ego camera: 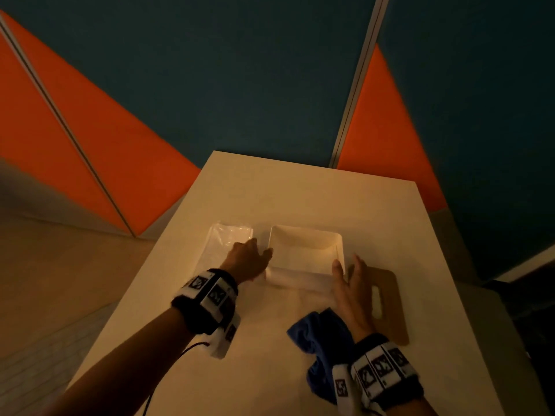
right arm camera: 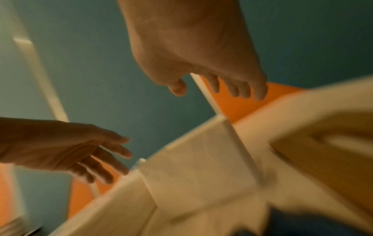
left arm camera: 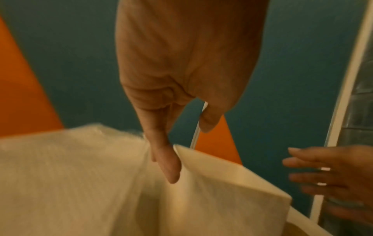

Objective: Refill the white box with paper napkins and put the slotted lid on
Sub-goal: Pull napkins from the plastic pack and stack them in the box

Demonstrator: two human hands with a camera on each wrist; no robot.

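The white box [ego camera: 304,247] stands open, nothing showing inside, in the middle of the table. To its left lies a pack of paper napkins [ego camera: 226,238] in clear wrap. My left hand [ego camera: 250,259] hovers over the pack's right edge, its fingers [left arm camera: 165,162] straight and pointing down into the gap between the pack [left arm camera: 70,167] and the box [left arm camera: 232,183]. My right hand [ego camera: 351,274] is beside the box's near right corner, fingers [right arm camera: 260,92] loosely spread and holding nothing. The wooden slotted lid [ego camera: 390,304] lies flat on the table, partly under that hand.
A crumpled blue cloth [ego camera: 321,334] lies on the table near my right wrist. The white table [ego camera: 300,199] is narrow, with its edges close on both sides. Teal and orange wall panels [ego camera: 210,85] stand behind it.
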